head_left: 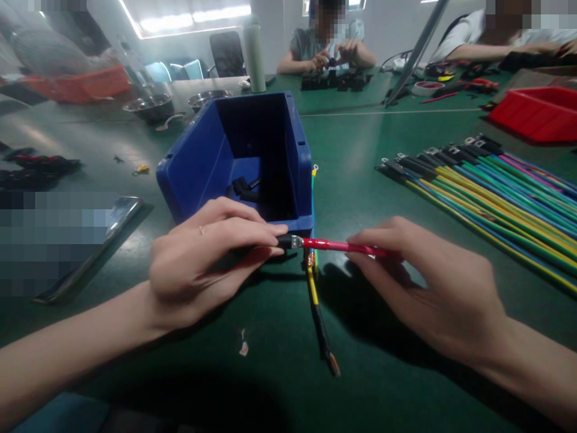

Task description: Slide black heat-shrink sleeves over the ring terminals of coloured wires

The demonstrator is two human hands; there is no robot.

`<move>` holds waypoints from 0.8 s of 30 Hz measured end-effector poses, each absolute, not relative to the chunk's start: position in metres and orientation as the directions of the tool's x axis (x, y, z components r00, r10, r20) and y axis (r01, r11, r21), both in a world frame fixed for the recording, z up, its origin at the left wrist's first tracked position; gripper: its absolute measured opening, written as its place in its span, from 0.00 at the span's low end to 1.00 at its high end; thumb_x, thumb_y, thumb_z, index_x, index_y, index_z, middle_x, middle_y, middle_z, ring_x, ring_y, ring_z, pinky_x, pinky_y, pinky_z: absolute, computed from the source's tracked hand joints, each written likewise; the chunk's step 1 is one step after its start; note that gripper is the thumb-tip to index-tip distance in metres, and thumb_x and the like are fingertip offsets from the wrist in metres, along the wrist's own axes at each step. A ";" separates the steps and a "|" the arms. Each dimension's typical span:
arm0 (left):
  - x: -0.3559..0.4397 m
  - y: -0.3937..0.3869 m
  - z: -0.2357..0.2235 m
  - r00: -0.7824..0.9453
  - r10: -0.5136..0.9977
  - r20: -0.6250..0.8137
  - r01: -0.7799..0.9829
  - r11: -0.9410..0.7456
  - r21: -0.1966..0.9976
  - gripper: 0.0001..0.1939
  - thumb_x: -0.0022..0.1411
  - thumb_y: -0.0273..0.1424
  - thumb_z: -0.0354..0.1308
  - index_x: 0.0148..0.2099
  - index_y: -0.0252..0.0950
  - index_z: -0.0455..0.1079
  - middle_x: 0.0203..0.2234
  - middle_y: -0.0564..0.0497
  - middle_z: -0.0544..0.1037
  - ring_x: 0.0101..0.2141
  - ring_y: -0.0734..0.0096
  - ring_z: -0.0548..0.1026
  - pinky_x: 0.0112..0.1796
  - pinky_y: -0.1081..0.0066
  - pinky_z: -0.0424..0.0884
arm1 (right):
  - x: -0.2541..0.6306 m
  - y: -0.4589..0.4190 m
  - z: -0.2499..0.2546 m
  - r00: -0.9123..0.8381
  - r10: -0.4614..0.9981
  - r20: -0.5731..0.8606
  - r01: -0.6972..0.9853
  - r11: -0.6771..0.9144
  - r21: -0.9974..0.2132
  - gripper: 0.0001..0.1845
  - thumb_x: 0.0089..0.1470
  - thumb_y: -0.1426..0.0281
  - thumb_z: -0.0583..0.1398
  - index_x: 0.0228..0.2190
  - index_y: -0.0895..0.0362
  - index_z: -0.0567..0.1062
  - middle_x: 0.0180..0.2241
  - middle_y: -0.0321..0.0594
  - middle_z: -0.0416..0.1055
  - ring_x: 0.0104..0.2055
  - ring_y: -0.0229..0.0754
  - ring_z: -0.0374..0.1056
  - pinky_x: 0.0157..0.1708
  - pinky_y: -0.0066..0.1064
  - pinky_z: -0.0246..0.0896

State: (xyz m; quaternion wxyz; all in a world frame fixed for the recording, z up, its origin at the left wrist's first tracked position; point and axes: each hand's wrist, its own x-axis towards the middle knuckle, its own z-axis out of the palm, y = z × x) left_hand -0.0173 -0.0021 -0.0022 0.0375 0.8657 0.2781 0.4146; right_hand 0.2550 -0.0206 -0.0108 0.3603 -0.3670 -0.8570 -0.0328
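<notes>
A red wire (336,246) with a metal crimp terminal (295,242) at its left end stretches between my hands, just above the green table. My left hand (207,258) is closed around a black sleeve piece (283,242) at the terminal end. My right hand (428,282) pinches the wire's other end. Directly behind the wire stands a blue bin (238,162) tipped open toward me, with a few black sleeves (246,187) inside. Below the wire lies a yellow-green cable (318,307) with a black sleeve and bare copper ends.
Several coloured cables with terminals (487,192) lie in a row at right. A red tray (538,111) sits at the far right, metal bowls (151,108) and an orange tray (81,84) at far left. A phone (97,240) lies left. Two people work across the table.
</notes>
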 end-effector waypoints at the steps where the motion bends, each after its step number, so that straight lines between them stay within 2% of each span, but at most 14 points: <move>1: -0.018 -0.003 -0.002 0.509 0.514 0.690 0.443 -0.844 0.302 0.12 0.63 0.20 0.67 0.48 0.34 0.75 0.41 0.51 0.83 0.42 0.74 0.79 0.40 0.76 0.79 | 0.255 -0.021 -0.011 -0.475 0.599 0.645 0.654 0.731 -0.198 0.03 0.62 0.76 0.60 0.38 0.59 0.74 0.30 0.33 0.70 0.27 0.24 0.63 0.27 0.17 0.57; 6: -0.017 -0.006 -0.001 0.515 0.546 0.661 0.458 -0.827 0.327 0.10 0.64 0.21 0.66 0.48 0.35 0.75 0.42 0.51 0.83 0.43 0.71 0.79 0.41 0.73 0.79 | 0.255 -0.021 -0.013 -0.486 0.581 0.653 0.666 0.730 -0.154 0.04 0.62 0.76 0.59 0.39 0.58 0.74 0.30 0.32 0.71 0.28 0.24 0.64 0.28 0.17 0.57; 10: -0.016 -0.009 -0.001 0.553 0.545 0.629 0.434 -0.834 0.341 0.09 0.65 0.21 0.64 0.47 0.36 0.74 0.43 0.52 0.84 0.45 0.72 0.79 0.44 0.73 0.80 | 0.254 -0.022 -0.012 -0.495 0.578 0.649 0.676 0.725 -0.130 0.04 0.63 0.74 0.58 0.39 0.57 0.74 0.31 0.31 0.73 0.25 0.24 0.63 0.25 0.19 0.54; 13: -0.016 -0.009 -0.003 0.571 0.541 0.617 0.419 -0.839 0.348 0.08 0.66 0.21 0.64 0.46 0.37 0.74 0.43 0.53 0.84 0.45 0.72 0.78 0.43 0.73 0.80 | 0.253 -0.023 -0.011 -0.500 0.590 0.635 0.678 0.722 -0.137 0.04 0.63 0.74 0.58 0.38 0.57 0.74 0.31 0.32 0.75 0.25 0.24 0.64 0.23 0.21 0.54; 18: -0.016 -0.010 -0.004 0.553 0.527 0.645 0.393 -0.848 0.356 0.14 0.64 0.21 0.64 0.49 0.43 0.73 0.43 0.54 0.84 0.45 0.67 0.79 0.41 0.66 0.82 | 0.254 -0.024 -0.011 -0.501 0.603 0.621 0.678 0.720 -0.152 0.05 0.65 0.73 0.57 0.38 0.56 0.74 0.31 0.32 0.75 0.25 0.26 0.66 0.23 0.21 0.55; 24: -0.015 -0.011 0.000 0.579 0.544 0.607 0.394 -0.839 0.376 0.10 0.66 0.24 0.62 0.47 0.44 0.73 0.45 0.55 0.84 0.46 0.66 0.80 0.42 0.65 0.83 | 0.255 -0.023 -0.014 -0.528 0.595 0.606 0.649 0.743 -0.164 0.04 0.64 0.74 0.58 0.39 0.56 0.74 0.31 0.32 0.75 0.26 0.26 0.66 0.23 0.22 0.53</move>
